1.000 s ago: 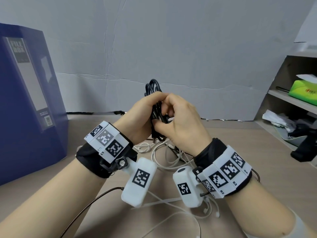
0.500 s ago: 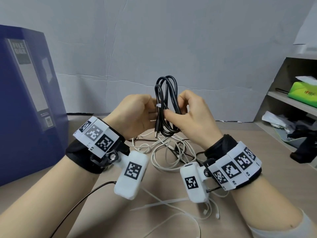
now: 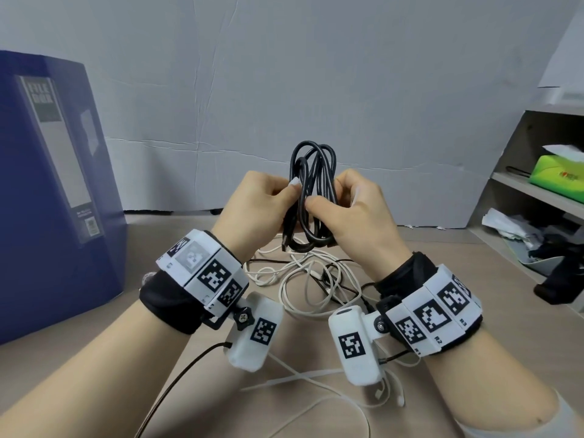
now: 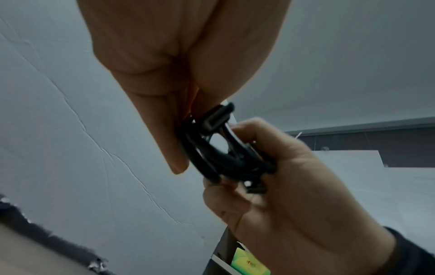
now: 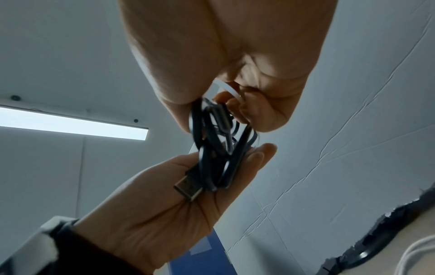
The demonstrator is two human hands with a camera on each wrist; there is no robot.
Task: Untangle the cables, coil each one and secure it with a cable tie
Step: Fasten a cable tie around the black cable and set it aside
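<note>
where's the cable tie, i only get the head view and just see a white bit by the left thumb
observer: Right wrist view shows a white cable tie curling under the right hand, beside the black cable.
operator: is the big plug loose
observer: The flat plug lies across the palm of the left hand.
operator: other end
observer: Left wrist view shows a small oval plug sticking out of the coil between both hands.

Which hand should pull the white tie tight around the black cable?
Probably the right hand: the right wrist view shows the white cable tie curling under its fingers. The left hand cradles the black cable coil, USB plug on its palm, so it can steady it.
</note>
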